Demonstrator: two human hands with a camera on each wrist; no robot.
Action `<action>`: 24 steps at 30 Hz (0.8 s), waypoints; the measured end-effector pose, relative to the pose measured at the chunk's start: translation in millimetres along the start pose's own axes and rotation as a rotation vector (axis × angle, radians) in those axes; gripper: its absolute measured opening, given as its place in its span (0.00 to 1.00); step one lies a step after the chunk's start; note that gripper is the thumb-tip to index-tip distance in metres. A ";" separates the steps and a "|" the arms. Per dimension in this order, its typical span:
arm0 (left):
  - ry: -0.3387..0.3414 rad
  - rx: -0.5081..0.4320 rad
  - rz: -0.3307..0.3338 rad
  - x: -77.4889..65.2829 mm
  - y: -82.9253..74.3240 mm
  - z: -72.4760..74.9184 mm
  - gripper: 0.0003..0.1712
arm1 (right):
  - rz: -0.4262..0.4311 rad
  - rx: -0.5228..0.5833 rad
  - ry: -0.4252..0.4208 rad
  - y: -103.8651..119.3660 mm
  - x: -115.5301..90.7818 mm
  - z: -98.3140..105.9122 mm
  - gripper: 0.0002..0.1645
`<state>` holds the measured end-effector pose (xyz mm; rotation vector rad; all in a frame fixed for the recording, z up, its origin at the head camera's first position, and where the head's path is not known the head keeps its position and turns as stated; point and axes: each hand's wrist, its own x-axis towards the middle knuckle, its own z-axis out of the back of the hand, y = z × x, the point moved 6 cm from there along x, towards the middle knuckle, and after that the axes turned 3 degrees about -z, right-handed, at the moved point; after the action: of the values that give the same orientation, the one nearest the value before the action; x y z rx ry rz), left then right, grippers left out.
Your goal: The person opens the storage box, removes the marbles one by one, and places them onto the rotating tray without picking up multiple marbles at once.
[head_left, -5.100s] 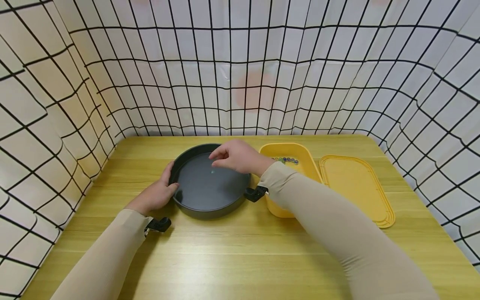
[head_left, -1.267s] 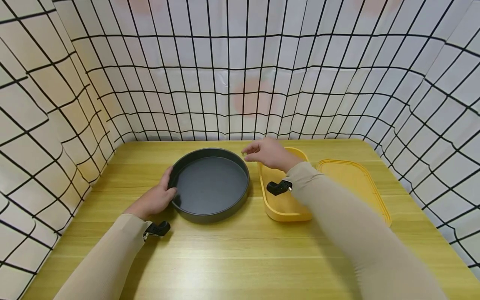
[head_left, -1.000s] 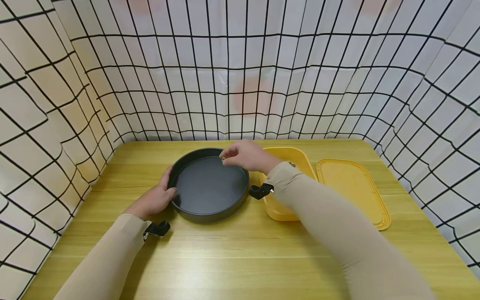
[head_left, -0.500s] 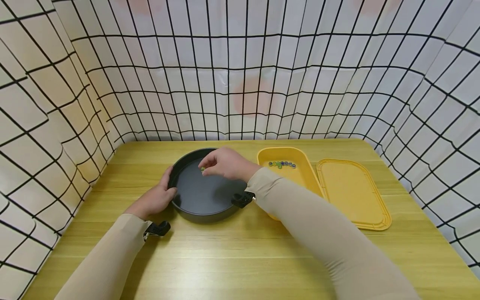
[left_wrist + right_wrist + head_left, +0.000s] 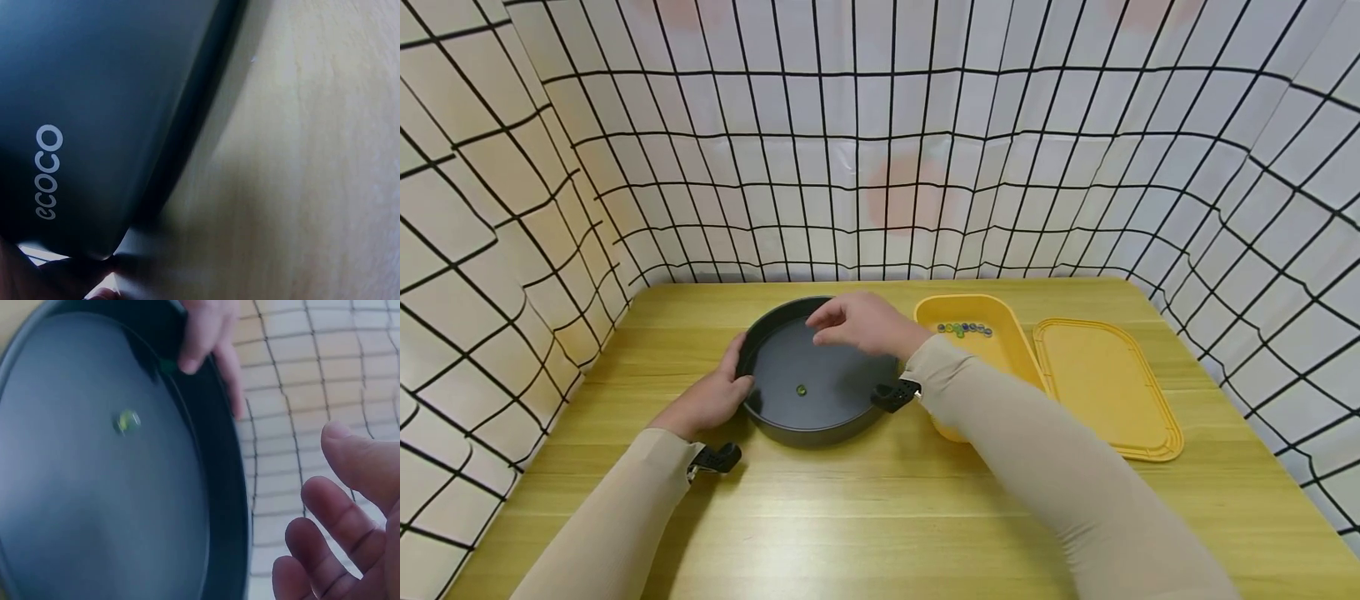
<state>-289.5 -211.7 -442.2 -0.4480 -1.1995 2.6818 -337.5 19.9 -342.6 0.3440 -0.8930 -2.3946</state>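
Note:
A round dark grey tray (image 5: 820, 387) with a raised rim sits on the table; "ecoco" lettering shows on its side in the left wrist view. My left hand (image 5: 718, 392) grips its left rim, thumb inside and fingers outside. On the tray floor lies a yellow-green glass marble (image 5: 801, 390), also visible in the right wrist view (image 5: 127, 422). Beside the left thumb, a small green spot (image 5: 167, 366) shows against the inner wall. Over the tray's back right part hovers my right hand (image 5: 868, 325), its fingers parted from the thumb and holding nothing.
Right of the tray stands a yellow bin (image 5: 1018, 350) with several green and blue marbles (image 5: 964, 328) near its back end. Farther right, a flat yellow lid (image 5: 1108, 392) lies on the wooden table (image 5: 820, 517). Grid-patterned curtain (image 5: 880, 150) encloses the back and sides.
From the yellow bin, my right hand has carried a yellow-green marble left over the tray and let it go. The marble now lies on the tray floor. My left hand has kept its grip.

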 end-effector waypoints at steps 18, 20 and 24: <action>-0.003 0.028 0.016 -2.0 -2.4 2.1 0.47 | -0.246 0.154 -0.263 -139.2 -53.3 87.1 0.26; -0.002 0.041 0.011 -2.2 -3.1 1.9 0.47 | -0.261 0.119 -0.272 -149.7 -55.2 88.1 0.26; -0.003 0.045 0.000 -2.3 -4.0 1.3 0.47 | -0.304 0.085 -0.275 -164.6 -57.6 86.0 0.26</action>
<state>-287.6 -210.6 -437.9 -0.4370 -1.1375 2.7044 -393.7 201.0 -385.3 0.1955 -1.1376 -2.7354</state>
